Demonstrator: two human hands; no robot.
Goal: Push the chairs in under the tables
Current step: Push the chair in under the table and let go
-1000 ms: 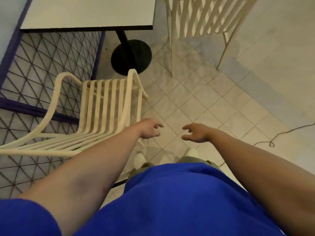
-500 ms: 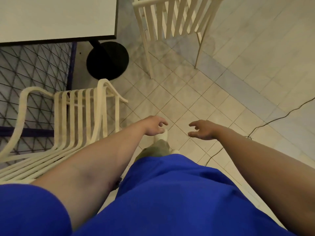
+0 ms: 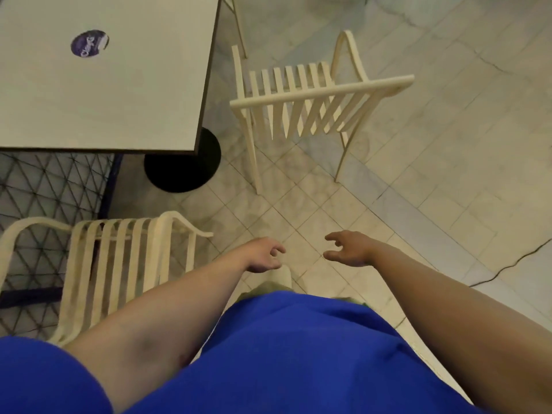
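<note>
A cream slatted chair (image 3: pixel 313 97) stands to the right of a pale square table (image 3: pixel 125 94), its back rail nearest me and its seat outside the table's edge. A second cream slatted chair (image 3: pixel 119 258) sits at lower left, below the table's near edge. My left hand (image 3: pixel 265 256) hovers over the tiles just right of that chair's armrest, fingers loosely curled and holding nothing. My right hand (image 3: pixel 349 248) hangs beside it, fingers apart and empty. Both hands are well short of the far chair.
The table rests on a black round base (image 3: pixel 185 165). A dark blue mesh fence (image 3: pixel 50 192) runs along the left. A thin cable (image 3: pixel 507 267) trails over the tiled floor at right. A round purple sticker (image 3: pixel 89 43) lies on the tabletop.
The view has swung up and forward: the far chair is now fully visible and closer, the near chair has slid down-left. Both hands stay empty and held out in front.
</note>
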